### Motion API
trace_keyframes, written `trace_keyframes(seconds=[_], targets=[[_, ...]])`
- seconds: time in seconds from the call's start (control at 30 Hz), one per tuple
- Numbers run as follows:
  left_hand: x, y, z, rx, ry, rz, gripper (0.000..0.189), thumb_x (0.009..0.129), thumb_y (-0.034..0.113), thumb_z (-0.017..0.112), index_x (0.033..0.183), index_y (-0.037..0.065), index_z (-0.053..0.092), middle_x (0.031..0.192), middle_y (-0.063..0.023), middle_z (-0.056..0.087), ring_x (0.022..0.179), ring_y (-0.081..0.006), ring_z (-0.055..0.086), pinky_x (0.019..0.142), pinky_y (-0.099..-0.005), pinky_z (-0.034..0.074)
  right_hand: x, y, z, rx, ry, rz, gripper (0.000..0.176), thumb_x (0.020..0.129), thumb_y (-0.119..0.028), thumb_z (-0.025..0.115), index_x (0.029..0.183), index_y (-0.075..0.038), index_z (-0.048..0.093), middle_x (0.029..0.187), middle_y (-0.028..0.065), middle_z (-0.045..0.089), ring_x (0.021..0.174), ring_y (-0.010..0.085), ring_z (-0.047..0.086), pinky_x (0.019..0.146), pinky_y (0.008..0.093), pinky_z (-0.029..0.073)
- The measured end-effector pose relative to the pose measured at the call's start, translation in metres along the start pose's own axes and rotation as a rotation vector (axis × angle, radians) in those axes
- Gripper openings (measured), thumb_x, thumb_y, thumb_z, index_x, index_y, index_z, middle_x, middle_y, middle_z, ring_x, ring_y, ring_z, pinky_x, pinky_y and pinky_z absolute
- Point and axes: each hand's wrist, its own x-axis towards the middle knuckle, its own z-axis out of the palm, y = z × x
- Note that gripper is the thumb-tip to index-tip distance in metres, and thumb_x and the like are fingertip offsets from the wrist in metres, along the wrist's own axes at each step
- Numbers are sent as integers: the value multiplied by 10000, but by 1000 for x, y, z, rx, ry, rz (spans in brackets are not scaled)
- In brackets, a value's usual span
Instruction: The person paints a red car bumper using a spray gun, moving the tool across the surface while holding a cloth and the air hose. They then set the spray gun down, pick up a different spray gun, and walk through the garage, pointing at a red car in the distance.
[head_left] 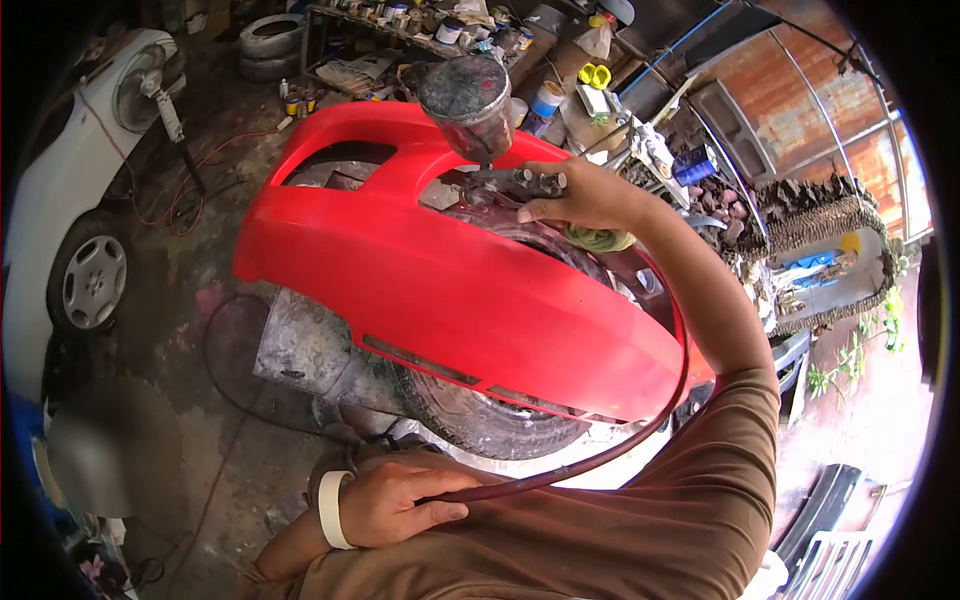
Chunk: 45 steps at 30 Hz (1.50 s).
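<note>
A glossy red car bumper [450, 260] lies across a tire [480, 415] and a worn metal sheet [300, 340]. Above its far edge, my right hand [585, 195] is wrapped round a spray gun [510, 180] with a paint-stained cup [465, 100] on top. Greenish cloth [598, 238] shows just below that hand. A dark red hose [590, 462] curves from beside my right arm, along the near side of the bumper, to my left hand [405, 503]. The fingers of my left hand are closed on the hose, close to my body. A white band circles the left wrist.
A white car [75, 150] stands at the left, near a stand fan [150, 90]. Stacked tires [272, 40] and a cluttered shelf [380, 35] with cans are at the back. Rubble and a blue can [693, 165] lie at the right. Thin hoses cross the floor.
</note>
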Motion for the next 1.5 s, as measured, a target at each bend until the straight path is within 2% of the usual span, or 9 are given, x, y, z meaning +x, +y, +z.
trace_keyframes(seconds=[0.2,0.57,0.7,0.83,0.9,1.0,1.2,1.4,1.5], targets=[[2,7,-8,33,-54,35,321,996,136,731,1291,10,713,1144,-150,774,1022,-289,755,896,-358,583,-30,-24,-30,-73,-110,310,626,949,-505,746,1474,-197,602,998,209,747,970,388,711,878,483,531],[9,6,-27,-7,-251,13,311,1017,150,719,1301,22,716,1133,-156,776,987,-285,761,873,-351,586,-174,28,19,-151,316,699,563,951,-420,759,1426,-160,607,923,227,748,868,421,733,747,492,549],[16,6,-35,-19,-341,-11,315,1021,158,715,1305,22,714,1147,-159,774,1000,-289,761,879,-352,585,-217,32,57,-167,484,667,485,976,-400,720,1400,-192,611,923,206,745,863,446,721,745,523,553],[27,5,-36,-7,-426,-13,312,1017,157,721,1296,19,718,1164,-159,773,1015,-291,763,888,-356,588,-192,-1,54,-127,403,689,474,988,-435,692,1387,-192,611,1010,215,747,943,448,716,794,543,551],[32,7,-37,8,-468,1,310,1015,155,723,1292,18,721,1177,-160,772,1024,-290,764,894,-356,590,-174,-8,60,-192,489,532,488,983,-462,692,1375,-187,606,941,201,752,866,419,724,737,537,545],[32,7,-42,33,-518,7,307,1013,151,723,1290,18,723,1191,-163,770,1032,-291,766,902,-357,592,-139,-23,59,16,341,574,490,987,-516,674,1302,-146,615,799,164,736,722,399,725,693,525,553],[30,8,-46,4,-517,10,317,1015,159,722,1298,15,716,1193,-165,771,1034,-299,766,906,-358,591,-98,-42,60,-47,414,335,434,1010,-482,656,1260,-131,605,787,154,729,749,402,730,715,521,559],[26,13,-48,37,-463,-7,329,1017,160,721,1306,3,707,1180,-164,771,1021,-295,765,897,-354,587,-120,-27,54,-17,475,561,436,999,-448,682,1275,-127,577,972,199,750,952,421,723,790,530,546],[26,8,-41,26,-415,-5,331,1016,162,725,1309,8,708,1143,-173,772,995,-292,766,873,-355,588,-156,-6,52,44,465,705,445,992,-466,689,1269,-135,576,981,199,751,948,433,719,786,542,536]])
